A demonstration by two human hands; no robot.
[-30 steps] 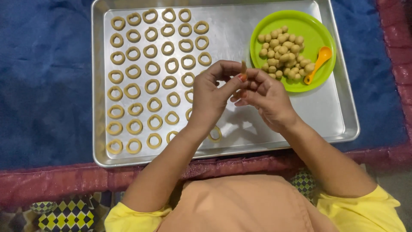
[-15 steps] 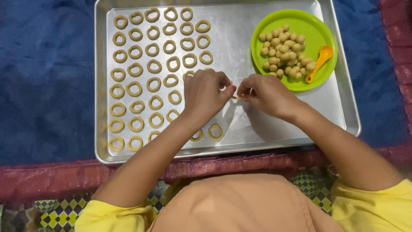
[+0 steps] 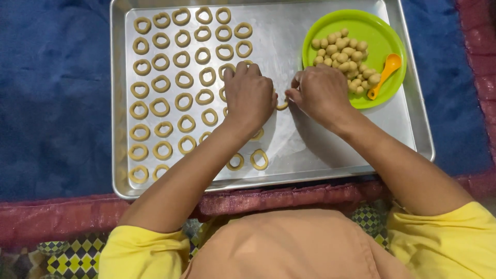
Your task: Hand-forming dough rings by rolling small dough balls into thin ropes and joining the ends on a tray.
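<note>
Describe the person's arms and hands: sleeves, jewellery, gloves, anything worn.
Both arms are bare from the upper arm down, each ending in a short yellow sleeve. The left hand and right hand are ungloved, with no visible rings, watch or bracelets. An orange-tan garment covers the torso.

Bare metal lies open on the shallow silver baking tray (image 3: 330, 155) along its right and lower-right parts, below the round green plastic plate (image 3: 385, 39). That plate, heaped with small tan dough balls (image 3: 341, 51) and an orange plastic spoon (image 3: 385, 72), blocks the upper-right corner. Rows of pale dough rings (image 3: 165, 77) crowd the left half.
</note>
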